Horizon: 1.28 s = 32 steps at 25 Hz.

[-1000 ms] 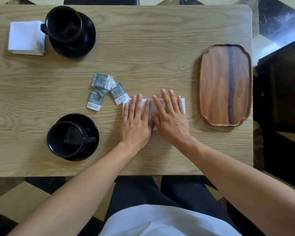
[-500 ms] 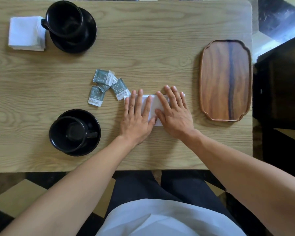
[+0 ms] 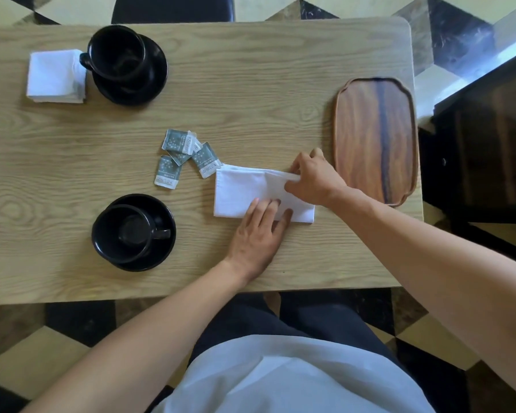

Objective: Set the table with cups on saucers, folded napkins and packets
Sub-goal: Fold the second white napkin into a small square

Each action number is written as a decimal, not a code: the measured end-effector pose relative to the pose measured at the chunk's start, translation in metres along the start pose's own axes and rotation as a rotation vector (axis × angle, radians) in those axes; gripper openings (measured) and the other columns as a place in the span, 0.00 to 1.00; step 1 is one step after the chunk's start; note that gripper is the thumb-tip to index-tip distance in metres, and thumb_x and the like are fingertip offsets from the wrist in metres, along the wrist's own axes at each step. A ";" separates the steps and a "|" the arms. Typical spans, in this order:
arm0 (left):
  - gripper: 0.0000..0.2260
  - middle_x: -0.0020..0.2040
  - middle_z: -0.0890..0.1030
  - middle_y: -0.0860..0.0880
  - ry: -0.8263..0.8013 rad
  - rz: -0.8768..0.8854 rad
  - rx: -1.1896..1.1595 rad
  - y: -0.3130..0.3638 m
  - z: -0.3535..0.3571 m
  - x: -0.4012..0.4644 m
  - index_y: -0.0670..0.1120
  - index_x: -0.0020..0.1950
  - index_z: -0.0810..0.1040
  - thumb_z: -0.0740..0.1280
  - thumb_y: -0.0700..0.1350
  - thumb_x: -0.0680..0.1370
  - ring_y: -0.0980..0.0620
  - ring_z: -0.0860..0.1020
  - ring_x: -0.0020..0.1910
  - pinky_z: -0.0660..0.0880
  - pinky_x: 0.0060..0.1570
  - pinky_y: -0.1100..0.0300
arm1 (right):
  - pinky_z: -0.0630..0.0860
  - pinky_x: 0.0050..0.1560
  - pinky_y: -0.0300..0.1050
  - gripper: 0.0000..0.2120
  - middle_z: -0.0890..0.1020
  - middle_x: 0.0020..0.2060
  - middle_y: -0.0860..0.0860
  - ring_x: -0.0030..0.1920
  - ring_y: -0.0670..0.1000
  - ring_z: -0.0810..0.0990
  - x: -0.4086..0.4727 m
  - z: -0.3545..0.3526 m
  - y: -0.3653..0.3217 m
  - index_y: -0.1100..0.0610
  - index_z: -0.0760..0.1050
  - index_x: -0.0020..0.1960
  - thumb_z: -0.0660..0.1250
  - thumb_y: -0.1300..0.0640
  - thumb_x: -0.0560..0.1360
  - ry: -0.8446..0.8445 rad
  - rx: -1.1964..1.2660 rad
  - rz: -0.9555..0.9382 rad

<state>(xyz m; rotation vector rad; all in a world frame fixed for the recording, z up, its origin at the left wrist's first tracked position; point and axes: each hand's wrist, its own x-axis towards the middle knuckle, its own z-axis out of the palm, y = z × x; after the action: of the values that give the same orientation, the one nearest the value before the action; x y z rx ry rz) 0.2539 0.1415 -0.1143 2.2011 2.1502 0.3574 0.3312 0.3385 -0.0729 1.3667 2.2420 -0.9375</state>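
Note:
A white napkin [image 3: 239, 190] lies folded in a strip on the wooden table [image 3: 251, 84]. My left hand [image 3: 258, 236] presses flat on its near edge. My right hand [image 3: 313, 178] pinches the napkin's far right end and lifts the fold. Several grey-green packets [image 3: 185, 156] lie scattered just left of the napkin. One black cup [image 3: 122, 234] sits on a black saucer [image 3: 161, 210] at the near left. A second black cup [image 3: 116, 53] stands on its saucer [image 3: 155, 73] at the far left, beside a folded white napkin [image 3: 55, 76].
A brown wooden tray [image 3: 376, 138] lies at the table's right end, close to my right hand. A dark cabinet [image 3: 483, 144] stands right of the table. A dark chair back [image 3: 173, 8] shows beyond the far edge.
Both hands were pressing flat on the napkin. Now my right hand has moved to the right end and pinched it, and my left hand has slid to the near edge.

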 end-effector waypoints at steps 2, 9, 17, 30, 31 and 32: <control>0.30 0.68 0.71 0.32 -0.088 -0.080 -0.039 0.011 -0.003 0.004 0.39 0.76 0.65 0.65 0.37 0.73 0.32 0.68 0.70 0.59 0.76 0.38 | 0.73 0.35 0.42 0.12 0.79 0.40 0.52 0.42 0.55 0.80 -0.001 -0.009 0.000 0.59 0.80 0.46 0.71 0.50 0.72 -0.105 0.067 0.076; 0.27 0.63 0.77 0.34 0.171 -0.188 -0.317 0.012 -0.047 0.012 0.40 0.71 0.67 0.71 0.48 0.77 0.35 0.76 0.62 0.71 0.65 0.39 | 0.64 0.23 0.36 0.19 0.77 0.30 0.50 0.23 0.48 0.69 -0.032 -0.042 -0.013 0.48 0.78 0.61 0.70 0.60 0.72 -0.342 0.761 0.210; 0.05 0.40 0.81 0.60 0.353 -0.605 -0.836 -0.026 -0.154 0.060 0.49 0.49 0.82 0.68 0.40 0.79 0.62 0.79 0.41 0.72 0.43 0.70 | 0.75 0.37 0.39 0.15 0.86 0.48 0.55 0.37 0.49 0.81 -0.057 -0.095 -0.024 0.57 0.81 0.56 0.71 0.47 0.77 -0.416 1.327 -0.062; 0.11 0.65 0.78 0.34 0.073 0.109 -0.321 -0.047 -0.091 0.027 0.39 0.60 0.84 0.69 0.37 0.79 0.34 0.75 0.68 0.73 0.66 0.39 | 0.75 0.41 0.47 0.17 0.83 0.43 0.48 0.42 0.55 0.82 -0.079 -0.022 0.037 0.52 0.80 0.51 0.77 0.67 0.67 0.261 0.421 -0.399; 0.11 0.64 0.79 0.33 0.016 0.123 -0.325 -0.040 -0.078 0.011 0.39 0.59 0.84 0.69 0.37 0.78 0.32 0.75 0.67 0.75 0.63 0.36 | 0.73 0.42 0.46 0.17 0.80 0.44 0.45 0.43 0.55 0.80 -0.086 -0.001 0.050 0.52 0.80 0.52 0.77 0.67 0.68 0.219 0.328 -0.408; 0.11 0.63 0.80 0.33 -0.017 0.137 -0.326 -0.034 -0.067 -0.003 0.39 0.58 0.85 0.69 0.37 0.77 0.32 0.77 0.66 0.77 0.60 0.35 | 0.73 0.43 0.46 0.16 0.77 0.46 0.44 0.46 0.54 0.78 -0.092 0.019 0.061 0.52 0.81 0.53 0.77 0.66 0.68 0.183 0.242 -0.420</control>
<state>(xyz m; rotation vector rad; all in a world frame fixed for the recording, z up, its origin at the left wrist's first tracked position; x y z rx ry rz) 0.2079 0.1307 -0.0564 2.1560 1.7840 0.6428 0.4275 0.2851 -0.0533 1.1302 2.6927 -1.3038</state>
